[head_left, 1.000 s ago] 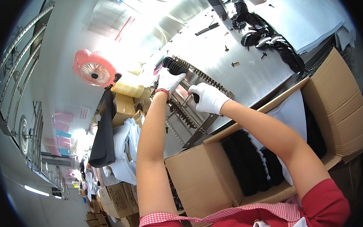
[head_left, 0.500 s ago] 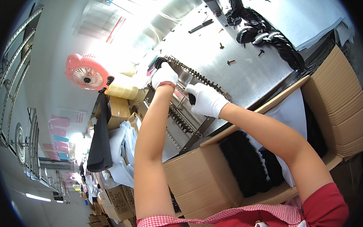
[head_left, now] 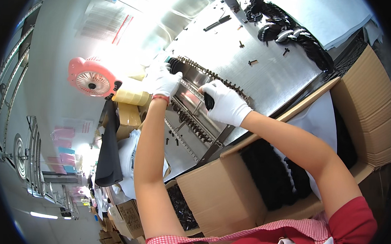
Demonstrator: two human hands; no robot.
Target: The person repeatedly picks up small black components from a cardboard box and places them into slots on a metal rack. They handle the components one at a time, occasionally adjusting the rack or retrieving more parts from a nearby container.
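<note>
My right hand [head_left: 228, 105], in a white glove, is closed around a small black object [head_left: 209, 101] whose kind I cannot make out. It is over the right side of a metal frame [head_left: 192, 90] with two toothed, chain-like rows [head_left: 190, 121]. My left hand [head_left: 165, 81], also gloved in white, is at the far left end of that frame. Glare washes out its fingers, so their grip is unclear. Right beside it, several black bands [head_left: 176, 65] sit across the far end of the frame.
Small dark clips [head_left: 252, 62], a black pen [head_left: 217, 23] and a black bundle [head_left: 297, 38] lie on the metal table [head_left: 277, 82]. Close to me stands an open cardboard box [head_left: 220, 196] with black fuzzy goods [head_left: 268, 176]. A pink fan [head_left: 91, 83] is at the left.
My left hand has moved left, off the black bands, uncovering them. The right hand has shifted slightly right, still around the black object. The whole view has shifted a little.
</note>
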